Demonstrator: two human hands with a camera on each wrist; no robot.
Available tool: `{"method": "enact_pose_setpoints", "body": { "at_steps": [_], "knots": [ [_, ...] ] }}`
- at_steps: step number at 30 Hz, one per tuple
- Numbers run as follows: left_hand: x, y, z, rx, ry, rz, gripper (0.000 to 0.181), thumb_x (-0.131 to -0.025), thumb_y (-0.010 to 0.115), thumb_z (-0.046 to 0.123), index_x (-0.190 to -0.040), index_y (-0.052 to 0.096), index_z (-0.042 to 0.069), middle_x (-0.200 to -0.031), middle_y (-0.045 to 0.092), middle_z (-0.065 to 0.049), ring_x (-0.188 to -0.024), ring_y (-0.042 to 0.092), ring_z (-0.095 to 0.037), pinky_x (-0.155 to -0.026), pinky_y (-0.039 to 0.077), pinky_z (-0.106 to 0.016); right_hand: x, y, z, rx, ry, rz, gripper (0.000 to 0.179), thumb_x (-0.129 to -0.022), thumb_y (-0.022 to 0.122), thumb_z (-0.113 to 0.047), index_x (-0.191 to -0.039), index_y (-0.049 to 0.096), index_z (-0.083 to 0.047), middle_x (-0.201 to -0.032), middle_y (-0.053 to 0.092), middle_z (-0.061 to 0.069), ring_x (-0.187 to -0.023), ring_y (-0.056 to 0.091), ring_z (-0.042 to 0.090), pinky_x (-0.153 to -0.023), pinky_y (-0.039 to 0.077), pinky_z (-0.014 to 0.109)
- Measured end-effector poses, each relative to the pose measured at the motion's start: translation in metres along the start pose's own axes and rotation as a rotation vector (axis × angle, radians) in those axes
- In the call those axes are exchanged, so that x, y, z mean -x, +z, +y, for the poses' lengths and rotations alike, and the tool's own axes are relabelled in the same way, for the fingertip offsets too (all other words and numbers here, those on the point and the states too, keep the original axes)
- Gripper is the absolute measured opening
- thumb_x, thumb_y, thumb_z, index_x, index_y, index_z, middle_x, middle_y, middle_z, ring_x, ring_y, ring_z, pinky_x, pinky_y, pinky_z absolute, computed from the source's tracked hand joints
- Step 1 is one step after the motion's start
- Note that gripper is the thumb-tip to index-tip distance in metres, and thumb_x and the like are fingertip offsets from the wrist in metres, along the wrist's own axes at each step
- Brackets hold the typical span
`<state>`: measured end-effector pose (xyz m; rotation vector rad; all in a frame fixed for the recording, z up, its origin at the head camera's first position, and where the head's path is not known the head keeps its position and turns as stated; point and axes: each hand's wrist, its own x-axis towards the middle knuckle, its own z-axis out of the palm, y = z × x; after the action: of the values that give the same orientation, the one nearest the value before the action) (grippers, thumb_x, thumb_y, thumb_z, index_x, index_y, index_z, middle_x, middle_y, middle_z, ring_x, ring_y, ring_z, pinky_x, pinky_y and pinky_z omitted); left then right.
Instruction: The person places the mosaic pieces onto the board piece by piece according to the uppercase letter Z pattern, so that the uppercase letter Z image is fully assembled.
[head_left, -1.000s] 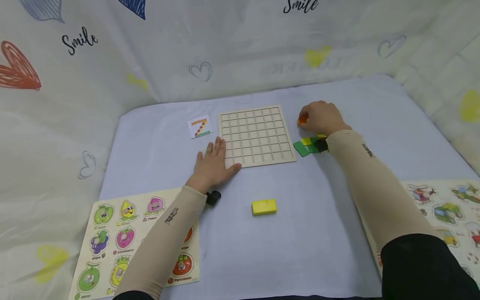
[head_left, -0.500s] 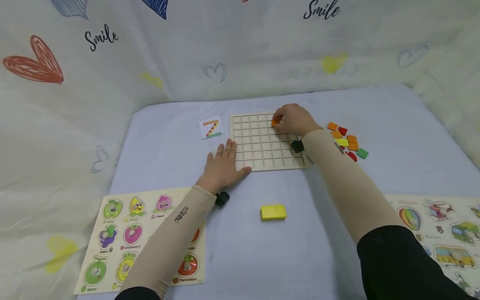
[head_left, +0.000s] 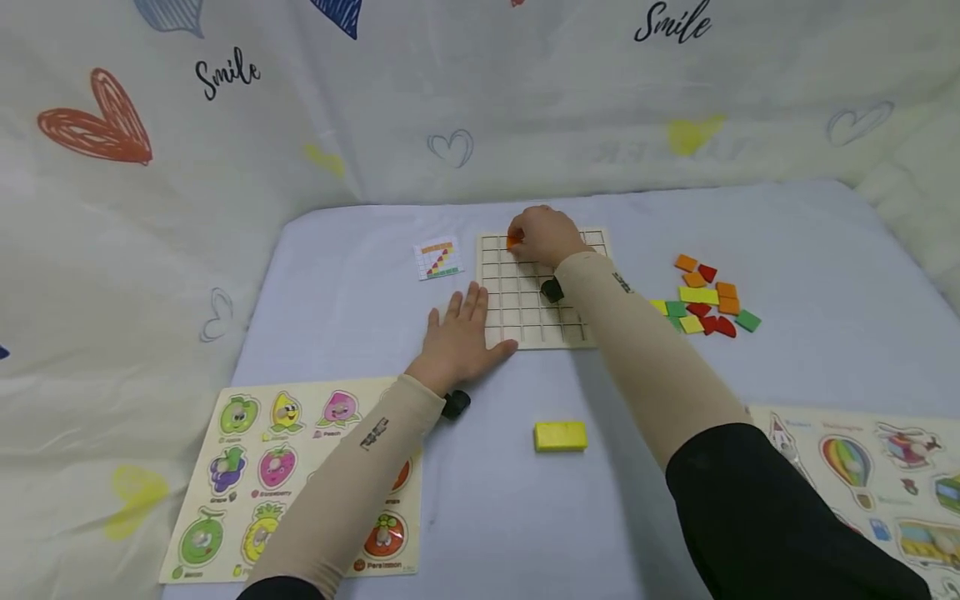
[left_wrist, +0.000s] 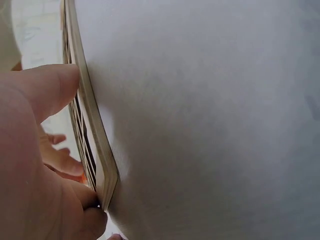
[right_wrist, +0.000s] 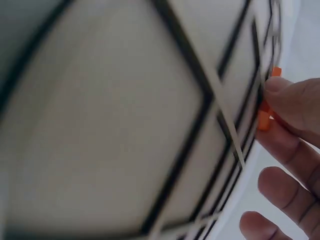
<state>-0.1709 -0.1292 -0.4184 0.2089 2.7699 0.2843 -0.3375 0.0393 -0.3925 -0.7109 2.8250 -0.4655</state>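
Note:
In the head view, a pale wooden grid board point(head_left: 504, 321) lies on the white-covered table. Over its back row my right hand point(head_left: 547, 237) pinches a small orange tile point(head_left: 512, 242) between thumb and fingers. The right wrist view shows the orange tile point(right_wrist: 264, 120) close against the grid, its seating partly hidden by the thumb. My left hand point(head_left: 461, 337) rests with straight, spread fingers around the board's front left corner. In the left wrist view its thumb touches the board's edge point(left_wrist: 95, 110). Left of the board lies a small pattern card point(head_left: 438, 258).
Several loose orange, red, yellow and green tiles point(head_left: 697, 296) lie right of the board. A yellow block point(head_left: 560, 437) sits in front. A fruit puzzle board point(head_left: 252, 442) lies under the left forearm, and a vehicle puzzle board point(head_left: 877, 492) stands at right.
My right hand has carried the orange tile leftward from the loose tiles to the back left of the grid board. My left hand stays at the board's corner. The head view has shifted slightly.

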Motion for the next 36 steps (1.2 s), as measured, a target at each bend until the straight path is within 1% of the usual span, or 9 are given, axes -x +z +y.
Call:
{"method": "enact_pose_setpoints", "body": {
  "at_steps": [3, 8, 15, 20, 23, 26, 29, 33, 36],
  "knots": [
    [0.001, 0.0, 0.002, 0.011, 0.003, 0.003, 0.103, -0.099, 0.043, 0.074, -0.168, -0.003, 0.014, -0.178, -0.006, -0.004, -0.166, 0.003, -0.031, -0.13, 0.011, -0.063, -0.004, 0.003, -0.003, 0.017, -0.005, 0.007, 0.028, -0.101, 0.068, -0.02, -0.124, 0.074, -0.006, -0.126, 0.073, 0.013, -0.121, 0.064, 0.034, -0.108, 0.051, 0.05],
    [0.0, -0.002, 0.008, 0.01, 0.03, -0.004, 0.102, -0.099, 0.044, 0.073, -0.168, -0.003, 0.014, -0.178, -0.005, -0.004, -0.166, 0.003, -0.031, -0.13, 0.01, -0.063, -0.003, 0.002, 0.002, 0.042, 0.013, 0.041, 0.025, -0.101, 0.068, -0.02, -0.122, 0.075, -0.008, -0.126, 0.073, 0.012, -0.124, 0.062, 0.034, -0.109, 0.049, 0.05],
    [-0.001, -0.004, 0.016, 0.003, 0.061, -0.014, 0.101, -0.1, 0.045, 0.071, -0.168, 0.0, 0.012, -0.178, -0.004, -0.005, -0.165, 0.003, -0.031, -0.13, 0.01, -0.062, 0.005, -0.002, 0.011, 0.037, 0.065, 0.024, 0.027, -0.102, 0.068, -0.022, -0.125, 0.074, -0.009, -0.128, 0.071, 0.012, -0.124, 0.062, 0.034, -0.108, 0.05, 0.052],
    [-0.005, -0.003, 0.018, -0.005, 0.093, -0.021, 0.101, -0.1, 0.045, 0.071, -0.168, 0.0, 0.012, -0.178, -0.004, -0.005, -0.165, 0.003, -0.031, -0.131, 0.01, -0.062, 0.013, -0.005, 0.018, 0.021, 0.116, 0.026, 0.031, -0.102, 0.067, -0.023, -0.13, 0.071, -0.01, -0.132, 0.069, 0.011, -0.124, 0.062, 0.032, -0.108, 0.05, 0.051],
    [-0.007, -0.002, 0.015, -0.015, 0.093, -0.017, 0.101, -0.1, 0.044, 0.072, -0.169, 0.0, 0.013, -0.178, -0.004, -0.005, -0.165, 0.003, -0.031, -0.131, 0.009, -0.062, 0.018, -0.007, 0.023, -0.009, 0.126, 0.046, 0.035, -0.102, 0.067, -0.023, -0.134, 0.068, -0.009, -0.134, 0.068, 0.012, -0.124, 0.063, 0.032, -0.108, 0.051, 0.051],
    [-0.007, -0.002, 0.007, -0.021, 0.073, -0.012, 0.101, -0.1, 0.044, 0.073, -0.169, 0.0, 0.013, -0.178, -0.005, -0.005, -0.165, 0.002, -0.031, -0.131, 0.009, -0.062, 0.021, -0.011, 0.026, -0.034, 0.117, 0.06, 0.038, -0.102, 0.067, -0.024, -0.137, 0.066, -0.009, -0.135, 0.067, 0.013, -0.123, 0.063, 0.032, -0.107, 0.051, 0.05],
    [-0.006, -0.005, -0.001, -0.014, 0.062, -0.012, 0.101, -0.1, 0.044, 0.072, -0.168, -0.001, 0.012, -0.177, -0.006, -0.006, -0.165, 0.002, -0.033, -0.13, 0.009, -0.063, 0.029, -0.015, 0.032, -0.04, 0.116, 0.06, 0.038, -0.103, 0.066, -0.025, -0.138, 0.065, -0.008, -0.135, 0.067, 0.014, -0.124, 0.063, 0.032, -0.107, 0.05, 0.051],
    [-0.004, -0.009, -0.01, 0.002, 0.056, -0.015, 0.102, -0.1, 0.044, 0.071, -0.168, -0.002, 0.01, -0.177, -0.007, -0.007, -0.165, 0.0, -0.035, -0.13, 0.008, -0.064, 0.045, -0.021, 0.049, -0.024, 0.141, 0.052, 0.036, -0.103, 0.065, -0.024, -0.135, 0.066, -0.008, -0.134, 0.068, 0.014, -0.123, 0.062, 0.032, -0.107, 0.049, 0.052],
    [-0.004, -0.012, -0.017, 0.003, 0.048, -0.014, 0.103, -0.1, 0.044, 0.071, -0.168, -0.002, 0.01, -0.177, -0.008, -0.007, -0.165, -0.001, -0.035, -0.13, 0.008, -0.065, 0.057, -0.024, 0.068, -0.006, 0.175, 0.048, 0.034, -0.102, 0.063, -0.023, -0.133, 0.067, -0.009, -0.133, 0.068, 0.013, -0.123, 0.061, 0.033, -0.106, 0.048, 0.052]
  ]
}}
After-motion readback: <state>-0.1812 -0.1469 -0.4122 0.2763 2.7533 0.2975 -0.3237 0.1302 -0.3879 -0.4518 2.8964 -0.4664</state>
